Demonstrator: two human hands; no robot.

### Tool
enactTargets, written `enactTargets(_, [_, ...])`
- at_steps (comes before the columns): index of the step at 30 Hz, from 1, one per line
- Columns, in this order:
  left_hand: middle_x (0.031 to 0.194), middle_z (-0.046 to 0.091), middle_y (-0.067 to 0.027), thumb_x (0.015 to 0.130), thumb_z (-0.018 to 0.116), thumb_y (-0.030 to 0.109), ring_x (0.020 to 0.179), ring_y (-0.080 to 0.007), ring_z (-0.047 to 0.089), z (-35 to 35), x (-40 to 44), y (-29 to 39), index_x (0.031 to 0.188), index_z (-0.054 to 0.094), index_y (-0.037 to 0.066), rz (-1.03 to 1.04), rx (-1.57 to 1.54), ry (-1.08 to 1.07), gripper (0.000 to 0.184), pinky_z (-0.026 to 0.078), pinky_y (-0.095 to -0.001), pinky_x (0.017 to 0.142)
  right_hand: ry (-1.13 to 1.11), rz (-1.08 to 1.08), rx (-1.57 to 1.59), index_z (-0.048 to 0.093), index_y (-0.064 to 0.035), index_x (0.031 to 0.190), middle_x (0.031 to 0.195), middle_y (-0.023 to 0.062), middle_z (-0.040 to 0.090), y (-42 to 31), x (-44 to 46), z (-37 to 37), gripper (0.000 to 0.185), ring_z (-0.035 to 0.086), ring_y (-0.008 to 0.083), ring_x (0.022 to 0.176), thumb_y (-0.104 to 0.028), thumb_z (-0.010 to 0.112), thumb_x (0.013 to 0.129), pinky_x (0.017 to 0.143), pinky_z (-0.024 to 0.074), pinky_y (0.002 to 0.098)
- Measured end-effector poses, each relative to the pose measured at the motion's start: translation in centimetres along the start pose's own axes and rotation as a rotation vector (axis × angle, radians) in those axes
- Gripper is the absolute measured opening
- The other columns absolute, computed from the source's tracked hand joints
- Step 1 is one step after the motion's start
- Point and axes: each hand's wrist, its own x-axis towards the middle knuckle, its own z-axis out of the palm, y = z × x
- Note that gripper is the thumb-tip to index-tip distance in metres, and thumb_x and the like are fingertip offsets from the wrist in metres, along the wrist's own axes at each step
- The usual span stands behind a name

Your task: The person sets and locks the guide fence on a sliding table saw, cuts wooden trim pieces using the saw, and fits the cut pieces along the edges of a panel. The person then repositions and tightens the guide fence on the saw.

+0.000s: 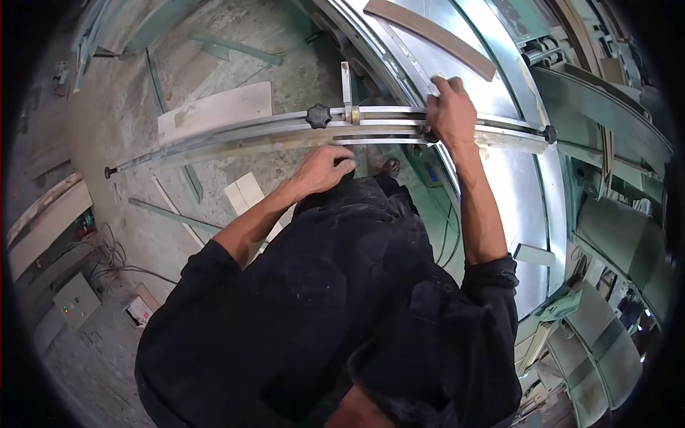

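A long aluminium fence rail (385, 114) lies crosswise in front of me, over the shiny metal saw table (499, 185). My right hand (454, 114) is over the rail, its fingers curled; whatever is under them is hidden. A dark knob partly shows beside that wrist. My left hand (325, 171) is just on the near side of the rail, close to my waist. Its fingers are bent inward, with something dark by the thumb that I cannot make out. A black star knob (319, 115) and an upright metal stop (347, 85) sit on the rail between the hands.
A curved brown wooden piece (432, 36) lies on the far part of the metal table. Pale boards (217, 113) and narrow strips (171, 214) lie on the floor at left. Cables (118, 257) run near a control box (76, 299). Curved panels (606, 235) are stacked at right.
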Motion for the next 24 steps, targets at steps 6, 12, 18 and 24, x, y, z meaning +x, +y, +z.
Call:
enactTargets(6, [0.099, 0.073, -0.0131, 0.094, 0.066, 0.025, 0.088, -0.02, 0.069, -1.1, -2.9, -5.9, 0.117, 0.07, -0.002, -0.175, -0.034, 0.026, 0.035, 0.055, -0.0347, 0.079, 0.012, 0.212, 0.062, 0.071, -0.0014, 0.107, 0.092, 0.0197, 0.069, 4.0, -6.5, -3.1, 0.022, 0.068, 0.038, 0.081, -0.015, 0.069, 0.09, 0.075, 0.0537, 0.0422])
enactTargets(12, [0.099, 0.07, -0.0067, 0.098, 0.066, 0.025, 0.08, -0.0154, 0.067, -3.0, -5.6, -9.7, 0.13, 0.063, 0.001, -0.572, -0.473, 0.124, 0.04, 0.055, -0.0302, 0.067, -0.097, 0.07, 0.275, 0.059, -0.0079, 0.135, 0.103, 0.0156, 0.069, -1.3, -14.6, -3.8, 0.05, 0.067, 0.0355, 0.092, -0.013, 0.072, 0.087, 0.074, 0.0561, 0.0435])
enactTargets(18, [0.094, 0.067, -0.0035, 0.096, 0.071, 0.035, 0.076, -0.011, 0.062, -4.3, -4.6, -8.3, 0.125, 0.066, 0.0, -0.611, -0.585, 0.122, 0.045, 0.052, -0.0266, 0.065, -0.156, -0.042, 0.143, 0.068, -0.0125, 0.113, 0.086, 0.0116, 0.062, -5.3, -8.6, -0.6, 0.032, 0.064, 0.0339, 0.077, -0.023, 0.075, 0.084, 0.062, 0.0517, 0.0454])
enactTargets(24, [0.1, 0.069, -0.0057, 0.097, 0.069, 0.041, 0.082, -0.0135, 0.066, -4.7, -5.1, -8.7, 0.128, 0.064, -0.001, -0.646, -0.523, 0.128, 0.052, 0.056, -0.029, 0.069, 0.199, 0.088, 0.025, 0.066, -0.005, 0.098, 0.091, 0.0143, 0.062, -1.1, -1.4, 0.6, 0.016, 0.064, 0.0358, 0.076, -0.013, 0.07, 0.085, 0.062, 0.0511, 0.0468])
